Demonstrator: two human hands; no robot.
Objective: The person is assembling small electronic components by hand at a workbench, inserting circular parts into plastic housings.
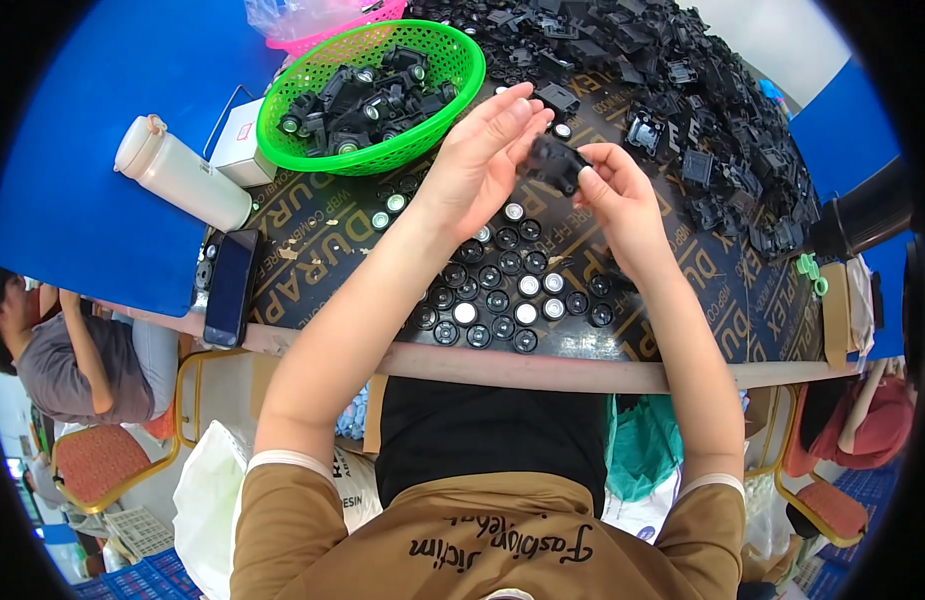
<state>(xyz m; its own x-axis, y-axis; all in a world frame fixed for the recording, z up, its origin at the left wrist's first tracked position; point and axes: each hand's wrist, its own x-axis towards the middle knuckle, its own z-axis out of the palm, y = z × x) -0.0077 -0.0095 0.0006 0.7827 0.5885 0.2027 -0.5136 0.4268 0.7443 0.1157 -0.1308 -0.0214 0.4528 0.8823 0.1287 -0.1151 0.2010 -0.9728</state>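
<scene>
One black plastic part [555,165] is in hand, raised over the table [783,320] at the middle of the view, and the step looks like working on or checking that single piece between the two hands. The right hand [623,205] has it by its right end, thumb and fingers pinched on the edge. The left hand [488,150] is beside it with fingers extended and parted from the thumb, gripping nothing that shows; whether its palm brushes the part (the near end is blurred) I cannot tell. As I judge it, the next move calls for the right pinch to stay firm while the left fingers close to steady or turn the piece, and then for a choice of where it goes. Parts with silvery discs fill the green basket [468,75] beyond the left hand, a large heap of black parts [683,140] spreads at the far right, and round black pieces [498,300] lie below the hands among silver-topped pieces [554,284]. As for pose, the left forearm slants up and inward from the lower left, its palm turned toward the part and fingertips pointing away from the body; the right forearm rises from the lower right and leans inward, its fingers pointing left.
</scene>
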